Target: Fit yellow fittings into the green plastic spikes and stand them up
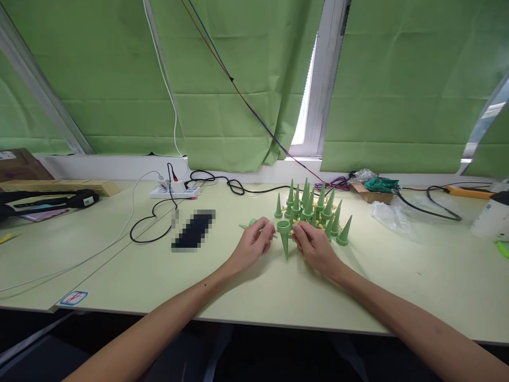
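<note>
A green plastic cone-shaped spike (284, 239) hangs point down between my hands, its wide ringed mouth facing up. My left hand (254, 244) is closed, its fingertips at the left side of the spike's rim. My right hand (316, 246) pinches close to the rim's right side; what lies between its fingertips is too small to make out. Behind my right hand, several more green spikes (308, 204) stand point up in a cluster. Small yellow pieces (337, 204) lie among them. Other green pieces (252, 222) lie behind my left hand, partly hidden by it.
A blurred-out dark patch (193, 229) is on the table left of my hands. Further back are a white power strip (175, 192) and black cables (234, 185). To the right are a small cardboard box (371, 193), clear plastic bags (392, 217) and a white container (491, 217).
</note>
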{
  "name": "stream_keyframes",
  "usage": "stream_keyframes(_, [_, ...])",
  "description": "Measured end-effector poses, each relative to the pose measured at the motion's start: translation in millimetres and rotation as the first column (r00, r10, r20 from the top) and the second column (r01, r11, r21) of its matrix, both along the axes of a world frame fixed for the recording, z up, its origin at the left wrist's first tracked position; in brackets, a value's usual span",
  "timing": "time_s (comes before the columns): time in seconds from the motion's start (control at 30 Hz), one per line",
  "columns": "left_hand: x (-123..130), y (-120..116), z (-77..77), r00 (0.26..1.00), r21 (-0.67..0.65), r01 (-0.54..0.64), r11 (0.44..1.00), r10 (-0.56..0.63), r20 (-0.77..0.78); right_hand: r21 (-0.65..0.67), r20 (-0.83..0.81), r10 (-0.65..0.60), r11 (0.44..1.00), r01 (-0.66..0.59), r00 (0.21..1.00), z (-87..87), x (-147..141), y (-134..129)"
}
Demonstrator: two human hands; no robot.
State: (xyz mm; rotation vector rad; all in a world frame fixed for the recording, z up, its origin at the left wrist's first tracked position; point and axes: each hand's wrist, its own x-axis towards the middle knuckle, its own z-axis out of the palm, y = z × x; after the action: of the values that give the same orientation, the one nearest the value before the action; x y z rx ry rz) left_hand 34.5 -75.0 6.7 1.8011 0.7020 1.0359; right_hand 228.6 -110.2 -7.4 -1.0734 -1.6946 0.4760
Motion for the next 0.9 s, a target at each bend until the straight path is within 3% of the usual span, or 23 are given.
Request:
stream_keyframes(0.17, [-0.9,1.3,1.7,0.985,-0.134,0.126,0.983,-0.14,-0.103,0.0,-0.022,0.053,0.999,-0.053,0.998,0.3,0.5,-1.4])
stream_keyframes(0.3, [-1.7,3.0,-0.9,0.972,-0.205,0.154,0.967,-0.185,-0.146,0.024,0.03,0.098,0.995,-0.098,0.995,2.3,0.1,-2.9])
stream_keyframes(0.67, [-4.0,2.1,0.2,0.976,-0.157,0.132,0.979,-0.156,-0.151,0.0,0.051,0.139,0.99,-0.139,0.989,3.0,-0.1,-4.2])
stream_keyframes(0.9, [-3.5,-2.5,4.2,0.974,-0.067,0.117,0.991,-0.128,-0.187,0.0,0.117,0.089,0.996,-0.089,0.989,2.8,-0.7,-1.8])
